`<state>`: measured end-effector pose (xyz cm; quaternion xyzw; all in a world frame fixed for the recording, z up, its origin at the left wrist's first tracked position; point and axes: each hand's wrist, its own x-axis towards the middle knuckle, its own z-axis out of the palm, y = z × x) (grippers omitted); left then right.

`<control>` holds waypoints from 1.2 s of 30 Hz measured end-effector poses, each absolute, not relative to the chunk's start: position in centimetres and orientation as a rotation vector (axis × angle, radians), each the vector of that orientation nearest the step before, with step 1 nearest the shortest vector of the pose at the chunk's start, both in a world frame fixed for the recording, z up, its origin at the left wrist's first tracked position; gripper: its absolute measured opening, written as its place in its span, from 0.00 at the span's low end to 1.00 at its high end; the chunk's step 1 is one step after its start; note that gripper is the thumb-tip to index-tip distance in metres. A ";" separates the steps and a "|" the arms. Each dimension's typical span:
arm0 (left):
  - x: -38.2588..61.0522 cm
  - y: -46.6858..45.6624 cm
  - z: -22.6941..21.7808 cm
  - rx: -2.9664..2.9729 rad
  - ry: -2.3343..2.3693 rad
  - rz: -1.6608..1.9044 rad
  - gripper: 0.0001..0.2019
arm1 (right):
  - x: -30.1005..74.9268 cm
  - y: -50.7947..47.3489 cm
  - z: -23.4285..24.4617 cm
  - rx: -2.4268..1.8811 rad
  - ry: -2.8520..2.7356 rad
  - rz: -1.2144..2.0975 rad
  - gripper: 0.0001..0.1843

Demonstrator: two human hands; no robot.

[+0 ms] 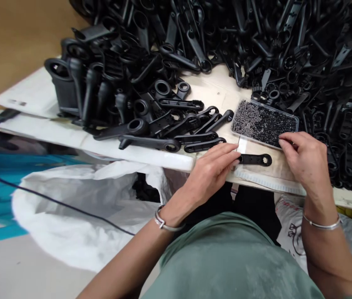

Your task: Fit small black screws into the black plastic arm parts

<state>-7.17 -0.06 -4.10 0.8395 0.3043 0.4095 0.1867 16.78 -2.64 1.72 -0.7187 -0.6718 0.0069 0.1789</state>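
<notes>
A black arm-shaped part (254, 159) lies near the front edge of the worktable (219, 89), between the two hands. Its left end is covered by the fingers of the left hand (212, 168), which is closed on that end. The right hand (308, 155) has thumb and forefinger drawn together at the near right corner of a clear tray (257, 140); whether a small piece is pinched there cannot be told.

The tray sits just beyond the part, with grey metal pieces (247, 118) to its left and small black pieces (277, 126) to its right. The right hand hides its near right corner. Loose black parts (199, 145) lie just beyond the left hand, merging into a tall pile (101, 83) on the left. A larger heap (303, 50) occupies the far right, and further black parts (348, 158) crowd the table beside the right hand. A marked strip (269, 182) runs along the table's front edge. Below, a white bag (70, 216) gapes at left, with a black cable (54, 201) across it.

Orientation: the part lies flat, long axis running left to right, roughly along the front edge; its ringed end points right, towards the right hand's side.
</notes>
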 end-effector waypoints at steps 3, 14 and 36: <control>-7.6 0.5 -4.1 2.396 0.862 1.126 0.09 | 16.7 -1.4 1.7 -2.145 -1.933 0.076 0.12; -7.0 3.1 -0.7 2.570 0.982 0.978 0.11 | 13.9 3.0 2.7 -2.309 -2.202 0.118 0.12; -1.3 9.1 1.9 2.810 0.951 0.056 0.14 | 15.9 1.2 3.3 -2.555 -2.153 0.109 0.13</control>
